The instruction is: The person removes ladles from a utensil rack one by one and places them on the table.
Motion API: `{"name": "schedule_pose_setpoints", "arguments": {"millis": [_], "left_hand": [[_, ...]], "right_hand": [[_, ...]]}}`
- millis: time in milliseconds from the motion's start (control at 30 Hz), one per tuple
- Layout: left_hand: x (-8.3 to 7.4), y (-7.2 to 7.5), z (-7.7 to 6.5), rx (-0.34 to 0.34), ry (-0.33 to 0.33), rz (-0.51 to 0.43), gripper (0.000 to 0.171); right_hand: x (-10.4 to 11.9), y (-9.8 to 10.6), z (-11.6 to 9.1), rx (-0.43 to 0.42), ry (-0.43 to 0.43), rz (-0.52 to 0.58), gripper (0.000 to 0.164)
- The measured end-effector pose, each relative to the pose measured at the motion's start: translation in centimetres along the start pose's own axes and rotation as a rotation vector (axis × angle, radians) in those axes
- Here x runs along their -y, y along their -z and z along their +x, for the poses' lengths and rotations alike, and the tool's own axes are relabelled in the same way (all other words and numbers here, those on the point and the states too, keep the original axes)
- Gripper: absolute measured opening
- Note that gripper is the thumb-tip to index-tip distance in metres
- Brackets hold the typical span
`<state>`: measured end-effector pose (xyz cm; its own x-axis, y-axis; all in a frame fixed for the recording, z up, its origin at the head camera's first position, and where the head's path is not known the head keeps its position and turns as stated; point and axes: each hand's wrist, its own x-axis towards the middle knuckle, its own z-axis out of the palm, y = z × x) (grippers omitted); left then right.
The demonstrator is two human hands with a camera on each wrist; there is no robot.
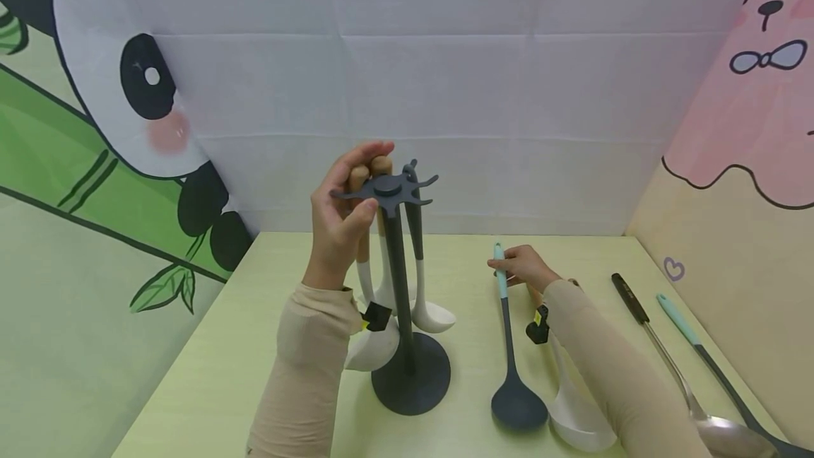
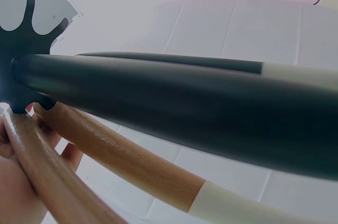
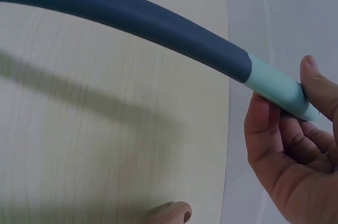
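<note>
Mint-handled ladle (image 1: 509, 345) pinched by its tip, utensil stand (image 1: 400, 281) braced at nine o'clock

With the dial centred on the ladle in the head view, its handle was pointed at twelve and its dark bowl at six. What was called for, by the look of it, was a calm, level lift: more of the handle taken into the palm, since a tip-end pinch could be twisted by the bowl's weight. Clearance was to be watched between four and five, where a white ladle (image 1: 580, 417) was set just beside the bowl. Steady pressure on the stand was also wanted, with several utensils (image 1: 372, 350) hung from it.

Then the poses! By the right hand (image 1: 524, 266) the mint grip was held narrowly near its end, thumb on one side, fingers bent on the other; the forearm was angled in from between four and five. The handle was raised off the table (image 3: 79, 166), its shadow (image 3: 95, 98) thrown apart from it; whether the bowl was supported there could not be told. By the left hand (image 1: 337, 221), the stand's top was clasped: thumb laid at the hook plate's (image 1: 389, 193) edge, fingers curled behind wooden handles (image 2: 127, 155), forearm nearly upright from between six and seven.
</note>
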<state>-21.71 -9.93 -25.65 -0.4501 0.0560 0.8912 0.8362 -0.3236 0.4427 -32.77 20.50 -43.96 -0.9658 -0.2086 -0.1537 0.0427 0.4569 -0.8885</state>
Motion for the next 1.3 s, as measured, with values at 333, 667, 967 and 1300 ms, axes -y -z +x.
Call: {"name": "schedule_pose_setpoints", "arguments": {"millis": [333, 667, 967, 1300], "left_hand": [[0.0, 0.1, -0.1, -0.001, 0.005, 0.024, 0.071], [0.1, 0.2, -0.2, -0.007, 0.005, 0.034, 0.072], [0.1, 0.2, 0.1, -0.009, -0.003, 0.043, 0.071], [0.2, 0.1, -0.1, -0.006, 0.000, 0.034, 0.072]], "right_hand": [[-0.5, -0.9, 0.7, -0.036, -0.076, -0.002, 0.038], [-1.6, -1.3, 1.2, -0.098, -0.127, -0.062, 0.041], [-2.6, -1.6, 1.9, -0.147, -0.129, -0.114, 0.052], [-4.3, -2.3, 2.0, -0.192, -0.047, -0.273, 0.050]]}}
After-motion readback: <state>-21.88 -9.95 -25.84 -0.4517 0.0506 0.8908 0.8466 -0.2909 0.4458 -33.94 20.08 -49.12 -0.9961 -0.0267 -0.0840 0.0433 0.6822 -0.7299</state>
